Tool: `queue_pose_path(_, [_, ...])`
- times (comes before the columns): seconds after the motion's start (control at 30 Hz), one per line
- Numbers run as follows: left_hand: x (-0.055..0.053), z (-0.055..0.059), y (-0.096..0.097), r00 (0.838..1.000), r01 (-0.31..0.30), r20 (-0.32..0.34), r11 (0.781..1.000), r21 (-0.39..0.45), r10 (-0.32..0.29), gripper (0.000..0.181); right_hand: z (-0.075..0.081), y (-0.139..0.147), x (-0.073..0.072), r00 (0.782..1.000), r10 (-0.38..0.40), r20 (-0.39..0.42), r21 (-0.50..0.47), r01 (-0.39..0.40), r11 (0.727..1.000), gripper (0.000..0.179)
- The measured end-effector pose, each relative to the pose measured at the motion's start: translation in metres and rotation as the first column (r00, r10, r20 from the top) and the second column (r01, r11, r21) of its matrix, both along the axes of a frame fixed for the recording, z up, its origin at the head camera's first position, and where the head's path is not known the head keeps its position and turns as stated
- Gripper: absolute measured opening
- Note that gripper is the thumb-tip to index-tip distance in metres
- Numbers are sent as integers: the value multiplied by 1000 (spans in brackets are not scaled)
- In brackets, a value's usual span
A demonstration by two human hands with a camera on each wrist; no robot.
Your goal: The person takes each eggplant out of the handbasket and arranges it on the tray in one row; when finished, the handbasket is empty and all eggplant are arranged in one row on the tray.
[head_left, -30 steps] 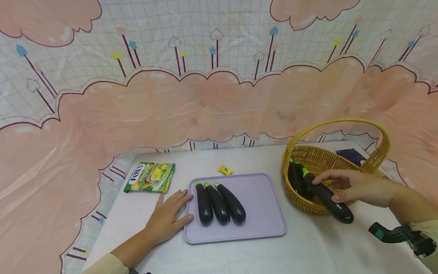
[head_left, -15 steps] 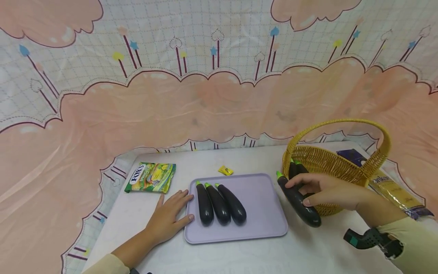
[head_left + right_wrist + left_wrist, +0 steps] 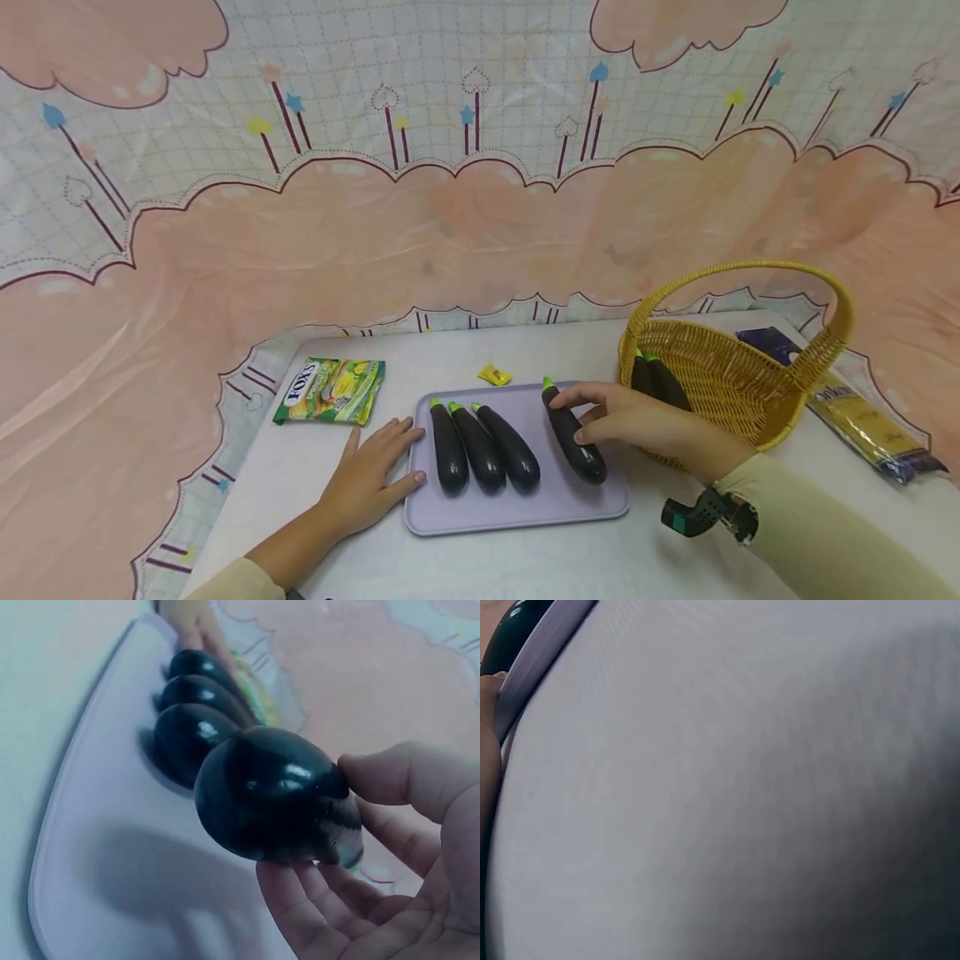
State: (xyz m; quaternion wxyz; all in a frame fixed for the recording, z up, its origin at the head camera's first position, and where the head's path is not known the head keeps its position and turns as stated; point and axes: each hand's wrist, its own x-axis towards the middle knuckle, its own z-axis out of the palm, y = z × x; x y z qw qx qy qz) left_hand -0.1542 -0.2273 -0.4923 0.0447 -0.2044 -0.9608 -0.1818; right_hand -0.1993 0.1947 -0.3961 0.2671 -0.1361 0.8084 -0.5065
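My right hand (image 3: 630, 419) pinches an eggplant (image 3: 573, 437) between thumb and fingers, over the right part of the lilac tray (image 3: 555, 508). In the right wrist view the held eggplant (image 3: 262, 795) is seen end-on, raised above the tray with its shadow below. Three more eggplants (image 3: 483, 450) lie side by side on the tray's left half, green stems toward the back. My left hand (image 3: 371, 479) rests beside the tray, fingers spread, fingertips touching its left rim. Only a sliver of that hand (image 3: 487, 742) shows in the left wrist view.
A yellow wicker basket (image 3: 720, 358) with a tall handle stands right of the tray, with eggplants (image 3: 663, 383) inside, partly hidden by my right arm. A gold-and-blue packet (image 3: 862, 417) lies beyond it. A green Fox's candy bag (image 3: 330, 390) and a small yellow wrapped candy (image 3: 494, 374) lie on the table.
My right hand has carried the eggplant leftward, from the basket's front rim to above the tray's right side. My left hand has stayed at the tray's left edge.
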Motion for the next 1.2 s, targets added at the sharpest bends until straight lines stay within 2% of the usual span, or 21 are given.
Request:
queue_pose_path(0.13, [0,-1,0,1000,-1,0,1000,3,1,69,-14,-17,-8,1000,4,-9,6,-4,1000,47])
queue_pose_path(0.3, [0,-1,-1,1000,0,3,1000,6,0,69,-25,-33,-16,998,19,-53,57,-16,998,45])
queue_pose_path(0.43, [0,-1,-1,1000,4,-3,1000,8,-4,69,-31,-41,-19,996,43,-78,36,-40,999,45])
queue_pose_path(0.63, [0,0,-1,1000,0,10,1000,5,0,69,-37,-47,-18,998,27,-50,-3,-27,1000,45])
queue_pose_path(0.9, [0,1,0,1000,-3,17,1000,10,3,69,-34,-44,-16,998,26,-51,12,-25,1000,46])
queue_pose_path(1.2, [0,1,-2,1000,6,-2,1000,12,-6,69,-16,-22,-6,999,-8,-48,37,10,999,48])
